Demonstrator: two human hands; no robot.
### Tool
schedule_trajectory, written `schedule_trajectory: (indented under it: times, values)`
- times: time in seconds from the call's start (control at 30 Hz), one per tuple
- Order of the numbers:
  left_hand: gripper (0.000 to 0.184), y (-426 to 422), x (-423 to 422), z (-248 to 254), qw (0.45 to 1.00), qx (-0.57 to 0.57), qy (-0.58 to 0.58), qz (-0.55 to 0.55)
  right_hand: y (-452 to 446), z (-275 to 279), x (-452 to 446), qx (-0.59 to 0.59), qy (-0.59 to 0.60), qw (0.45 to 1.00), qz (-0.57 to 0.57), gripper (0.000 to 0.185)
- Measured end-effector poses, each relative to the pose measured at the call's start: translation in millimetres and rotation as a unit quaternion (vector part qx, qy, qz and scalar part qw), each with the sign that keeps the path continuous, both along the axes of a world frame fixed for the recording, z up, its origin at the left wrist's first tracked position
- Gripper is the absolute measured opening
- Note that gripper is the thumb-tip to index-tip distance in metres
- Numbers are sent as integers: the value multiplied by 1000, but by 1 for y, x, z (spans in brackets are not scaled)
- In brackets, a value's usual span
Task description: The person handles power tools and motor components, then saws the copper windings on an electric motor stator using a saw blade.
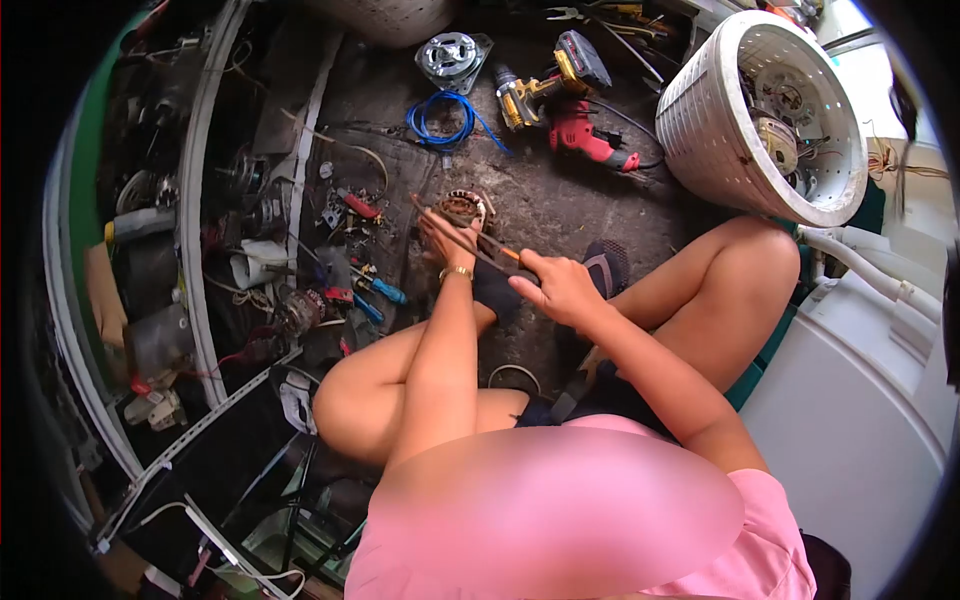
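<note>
Near the middle of the floor, my left hand (449,243) is closed around the near side of a round motor stator (462,207) with copper-brown windings and a pale rim. My right hand (560,287) grips a thin tool with an orange handle (510,254), which slants up and left toward the stator. The tool's tip is too small to make out near my left fingers. A thin dark strip also runs across beside my left hand; whether it belongs to the tool is unclear.
Behind lie a blue wire coil (440,120), a metal motor part (453,60), a yellow drill (545,85) and a red power tool (590,138). A white perforated drum (710,125) stands right. Cluttered metal shelves (200,200) are left; a white panel (840,430) is right.
</note>
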State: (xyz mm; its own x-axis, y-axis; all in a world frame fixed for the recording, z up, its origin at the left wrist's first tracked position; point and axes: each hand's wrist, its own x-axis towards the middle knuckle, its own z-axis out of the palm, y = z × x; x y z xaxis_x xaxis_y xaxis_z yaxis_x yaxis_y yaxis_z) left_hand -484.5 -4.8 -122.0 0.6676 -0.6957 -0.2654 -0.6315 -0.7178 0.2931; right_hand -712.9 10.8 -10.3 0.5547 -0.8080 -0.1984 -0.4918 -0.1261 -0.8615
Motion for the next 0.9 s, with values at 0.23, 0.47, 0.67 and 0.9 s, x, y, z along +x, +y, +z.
schedule_trajectory:
  times: [0.23, 0.47, 0.67, 0.9]
  values:
    - [101, -29, 19, 24, 997, 66, -18, -36, -10, 10, 22, 3, -6, 1000, -17, 39]
    - [97, -57, 53, 23, 991, 100, 19, -91, -28, 19, 37, 18, 3, 999, -35, 39]
    - [93, -23, 2, 29, 994, 99, -40, -21, -12, 28, 17, 40, 32, 999, -4, 39]
    - [89, -25, -3, 30, 997, 74, -22, -14, -14, 39, 17, 55, 32, 998, -1, 37]
